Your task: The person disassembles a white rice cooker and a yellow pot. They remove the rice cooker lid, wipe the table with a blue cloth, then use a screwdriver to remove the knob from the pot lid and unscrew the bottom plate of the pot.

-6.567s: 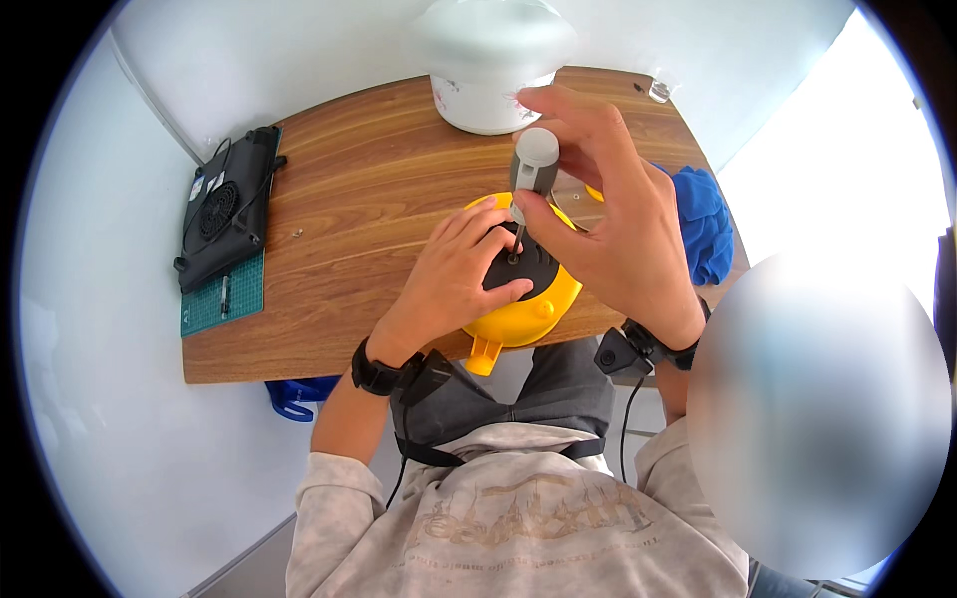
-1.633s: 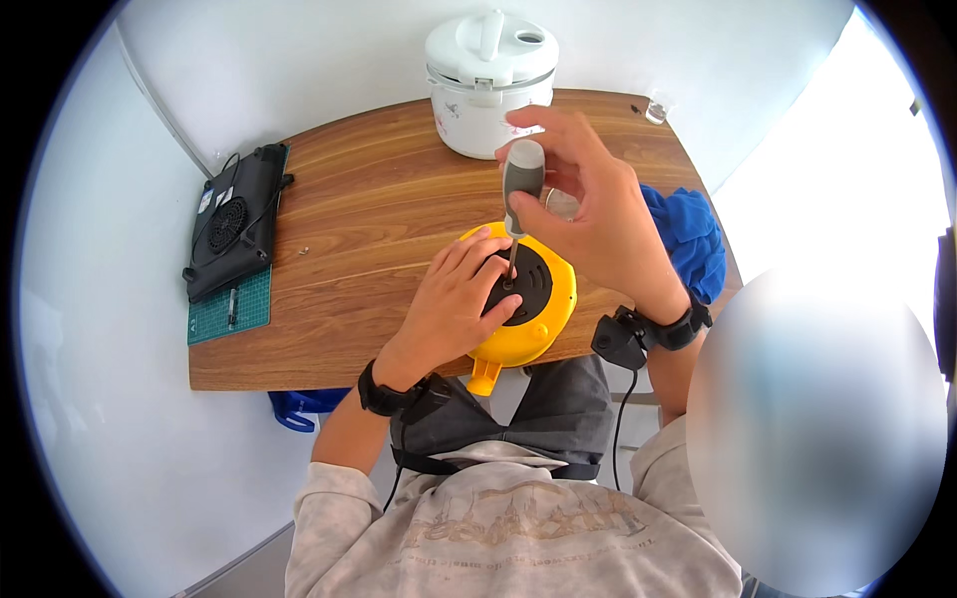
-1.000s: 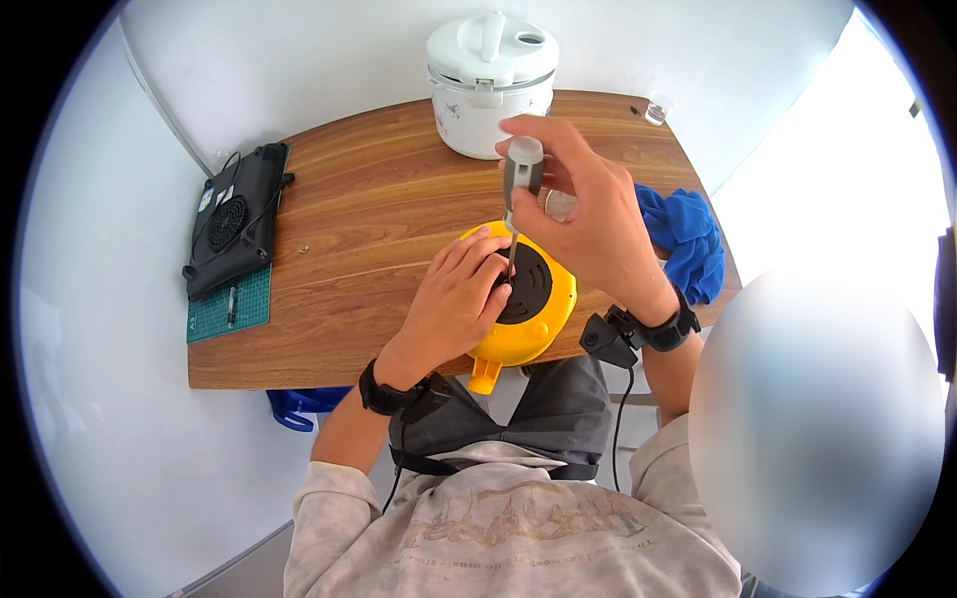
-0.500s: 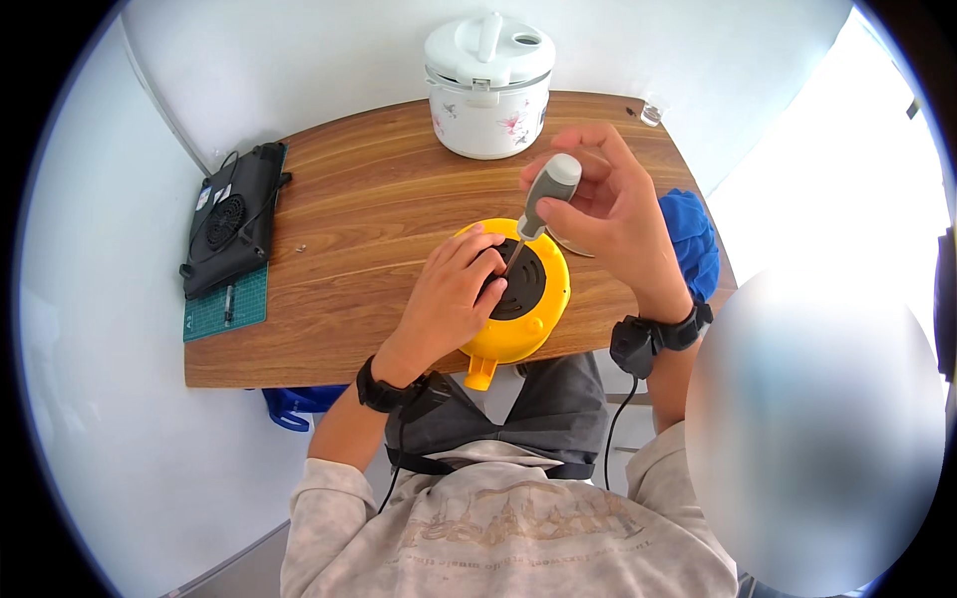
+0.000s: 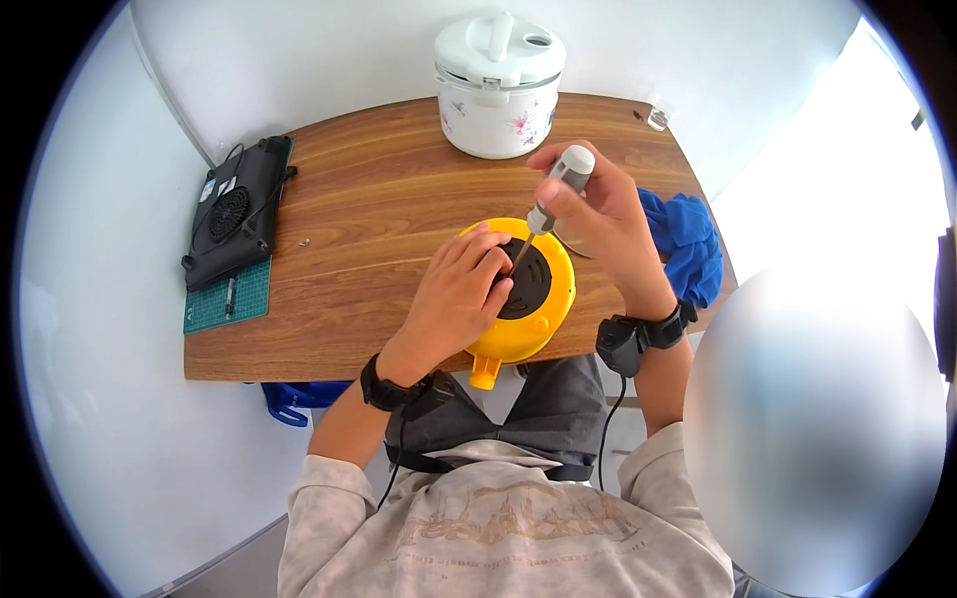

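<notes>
Yellow plastic kettle (image 5: 543,324), round, upside down at the table's (image 5: 379,229) front edge, black disc base facing up, short spout jutting over the edge toward the lap. Left hand (image 5: 454,299) flat on the kettle's left side, fingers (image 5: 488,261) spread and curled onto the black base, pressing it steady. Right hand (image 5: 603,214) closed around a screwdriver (image 5: 546,209) with a pale grey rounded handle, thin metal shaft slanting down to the base, tip just beside the left fingertips; whether the tip sits in a screw, impossible to tell. Dark bands on both wrists, a black cable hanging from the right one. Warm brown wood grain, smooth, across the tabletop. White rice cooker (image 5: 498,85) with flower print and handled lid at the back edge, well apart from the kettle. Black ribbed cooling pad (image 5: 239,214) with a round fan grille along the left edge, lying partly on a green cutting mat (image 5: 224,304) at the front-left corner. Small screw (image 5: 305,239) alone on bare wood near the pad. Crumpled blue cloth (image 5: 688,244) off the right edge, behind the right wrist. Small clear glass (image 5: 657,119) at the back-right corner.
</notes>
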Tool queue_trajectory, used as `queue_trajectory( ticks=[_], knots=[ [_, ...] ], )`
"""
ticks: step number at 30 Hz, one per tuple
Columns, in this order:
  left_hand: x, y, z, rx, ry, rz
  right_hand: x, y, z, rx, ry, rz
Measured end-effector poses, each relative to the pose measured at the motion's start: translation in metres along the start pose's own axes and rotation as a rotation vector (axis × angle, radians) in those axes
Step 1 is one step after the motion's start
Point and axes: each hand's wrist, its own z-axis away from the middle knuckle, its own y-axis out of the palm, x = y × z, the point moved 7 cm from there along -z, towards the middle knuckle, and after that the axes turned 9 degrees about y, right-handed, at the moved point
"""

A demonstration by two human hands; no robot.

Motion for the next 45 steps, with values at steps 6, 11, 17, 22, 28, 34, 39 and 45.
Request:
queue_trajectory(
  ticks=[6, 11, 17, 22, 28, 34, 39, 45],
  knots=[
    [0.001, 0.002, 0.002, 0.006, -0.003, -0.013, 0.013, 0.001, 0.002, -0.103, -0.046, 0.238],
    [0.001, 0.002, 0.002, 0.016, -0.001, -0.013, 0.012, 0.006, 0.002, -0.054, -0.036, 0.115],
    [0.002, 0.005, 0.003, 0.029, -0.005, -0.013, 0.01, 0.006, -0.001, -0.048, -0.101, 0.116],
    [0.003, 0.006, 0.004, 0.051, -0.025, 0.009, 0.011, 0.005, 0.001, -0.014, -0.022, 0.111],
    [0.0, 0.003, 0.003, 0.017, -0.004, -0.024, 0.02, 0.01, 0.0, -0.019, -0.12, 0.287],
    [0.005, 0.006, 0.005, 0.033, -0.02, 0.026, 0.018, 0.008, 0.003, -0.006, -0.042, 0.044],
    [0.003, 0.006, 0.003, 0.032, -0.021, 0.031, 0.013, 0.008, 0.0, 0.021, -0.083, 0.059],
    [0.001, 0.003, 0.003, 0.01, 0.001, -0.006, 0.026, 0.013, 0.006, -0.029, -0.069, 0.341]
  ],
)
